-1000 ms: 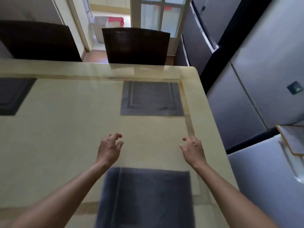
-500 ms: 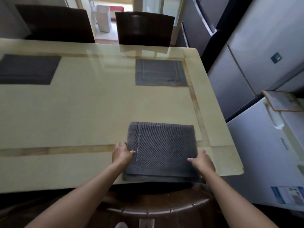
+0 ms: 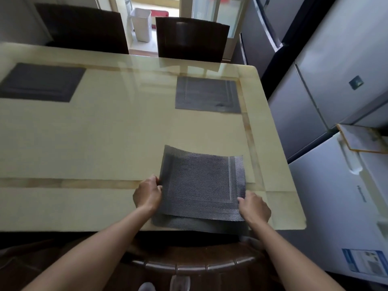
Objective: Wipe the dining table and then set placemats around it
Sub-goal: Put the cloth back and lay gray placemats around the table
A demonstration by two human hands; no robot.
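Progress: as I judge it, the wiping is finished, because the worktop [image 3: 105, 133] shines and no cloth is in view; the setting of mats is about half done.
Done: two mats lie flat on the far side. The far placemat [image 3: 207, 94] is straight ahead of the right hand, and the left placemat [image 3: 39, 81] is far ahead and well to the left of the left hand.
Left to do: a small stack is between the hands at the near edge. At least two mats are waiting for their places there, probably on this near side.
Left hand [image 3: 148, 195]: the fingers are curled and pinch the left edge of the top placemat [image 3: 201, 183].
Right hand [image 3: 255, 208]: the fingers are curled around the near right corner of the same mat.
Top placemat: it is held between both hands, partly raised. Its far left corner bends up a little, and the near edge is off the lower placemat [image 3: 189, 224].
Lower placemat: it lies under the top one and hangs slightly over the near edge of the worktop. I cannot tell if more mats are under it.
Materials: the mats are dark grey, woven with a fine diagonal rib and a framed border. They are square-cornered, thin and flexible.
Worktop surface: pale cream, glossy and hard, with a tan inlay band and rounded corners.
Around: a dark wooden chair [image 3: 189, 263] is below the hands, and a second chair [image 3: 192, 38] stands beyond the far edge.
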